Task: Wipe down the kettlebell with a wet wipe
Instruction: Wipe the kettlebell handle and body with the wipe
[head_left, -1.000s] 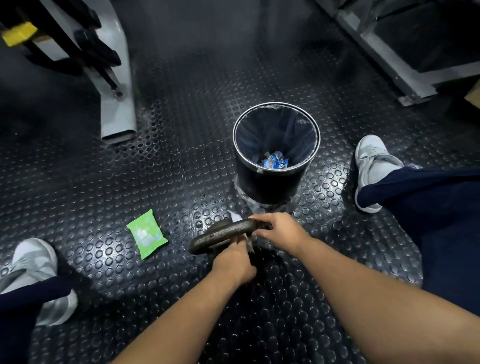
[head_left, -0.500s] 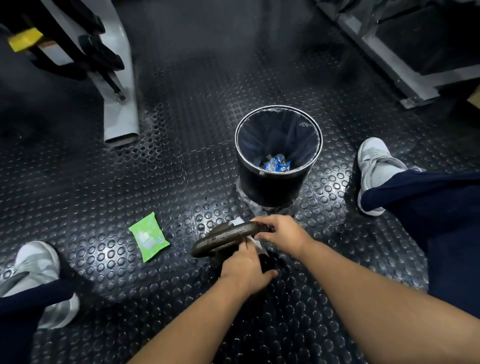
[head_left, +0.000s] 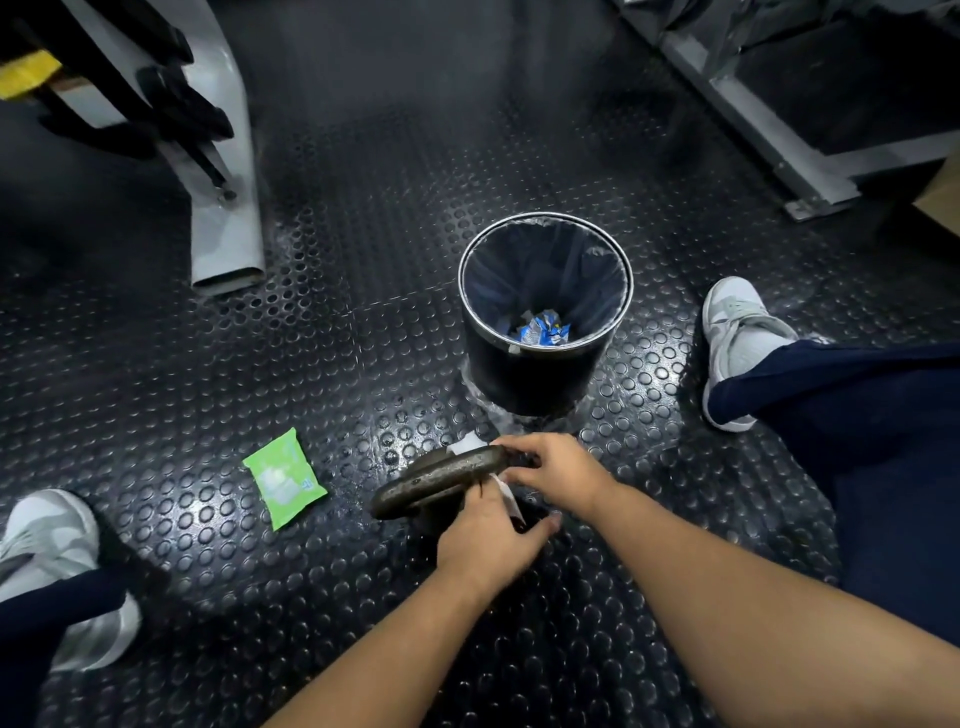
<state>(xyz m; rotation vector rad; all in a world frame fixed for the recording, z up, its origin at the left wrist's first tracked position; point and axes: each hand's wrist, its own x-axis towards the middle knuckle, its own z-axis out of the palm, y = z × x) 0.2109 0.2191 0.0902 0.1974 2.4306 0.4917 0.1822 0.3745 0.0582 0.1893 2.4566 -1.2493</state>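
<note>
The kettlebell (head_left: 441, 480) sits on the studded black rubber floor (head_left: 363, 322), low in the middle of the view, just in front of the waste bin (head_left: 524, 379) and apart from it by a narrow strip of floor. Its dark handle runs aslant from lower left to upper right; the body under it is mostly hidden by the left hand (head_left: 488, 538).

The right hand (head_left: 553, 467) curls its fingers over the handle's upper right end and grips it. The left hand is bent down over the body below the handle, fingers curled, thumb stuck out to the right, and holds the wet wipe (head_left: 503, 491). A white strip of the wipe shows between the 2 hands, and 1 white corner pokes out past the far edge of the handle.

A green wipe pack (head_left: 283, 478) lies flat to the left, near the kettlebell but not touching it. The bin, lined with a dark bag, holds blue-and-white wrappers at the bottom.

The 2 grey-and-white shoes (head_left: 737, 332) stand wide apart at the left and right edges. Open floor lies between the pack and the left shoe, and behind the bin. A grey machine leg (head_left: 223, 223) ends at upper left, and a grey metal frame (head_left: 753, 135) crosses the upper right corner; both are well apart from the hands.
</note>
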